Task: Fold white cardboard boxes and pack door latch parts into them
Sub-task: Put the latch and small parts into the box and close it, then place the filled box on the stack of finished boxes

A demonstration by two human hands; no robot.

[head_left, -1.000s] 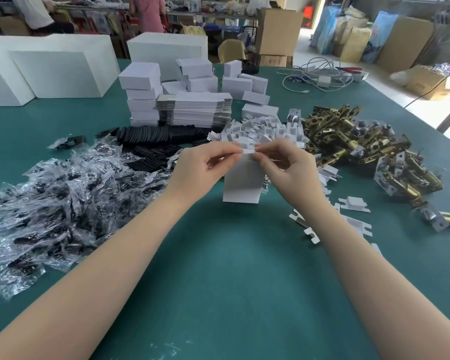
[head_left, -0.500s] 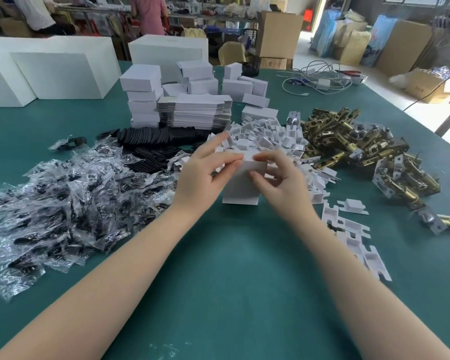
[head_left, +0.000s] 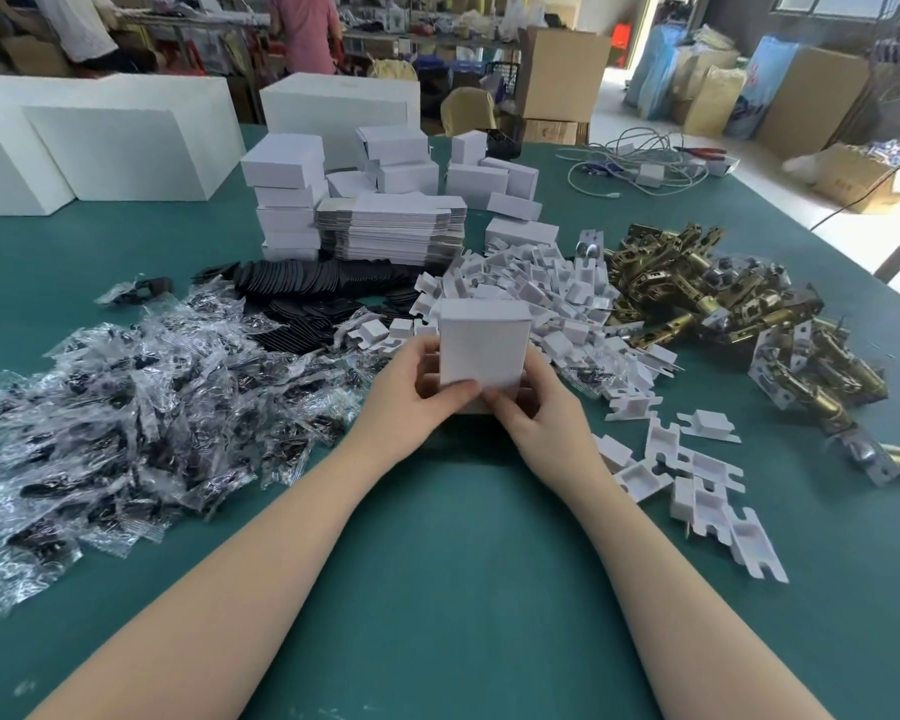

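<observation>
Both of your hands are on the one white box [head_left: 484, 346], held upright just above the green table [head_left: 437, 589] in front of you: your left hand [head_left: 417, 394] curls round its left side with the thumb pressed flat on the near face by the bottom edge, and your right hand [head_left: 536, 410] pinches the lower right corner, fingers tucked underneath where you cannot see them. Treat this box as light, thin card. It likely dents if you squeeze the broad faces, so I'd keep your grip on the edges and corners, where the folds make it stiffest, and press flaps home with a flat thumb. Whether the bottom is fully closed cannot be told from here. Just beyond it lies the heap of white plastic inserts [head_left: 531, 298], also light and likely springy. To the right, the brass latch parts [head_left: 697, 298] look heavy and hard-edged; take one by its tubular body and lower it in, since dropped metal could burst a card bottom. On your left, the bagged screws [head_left: 126, 397] look slippery in their film.
</observation>
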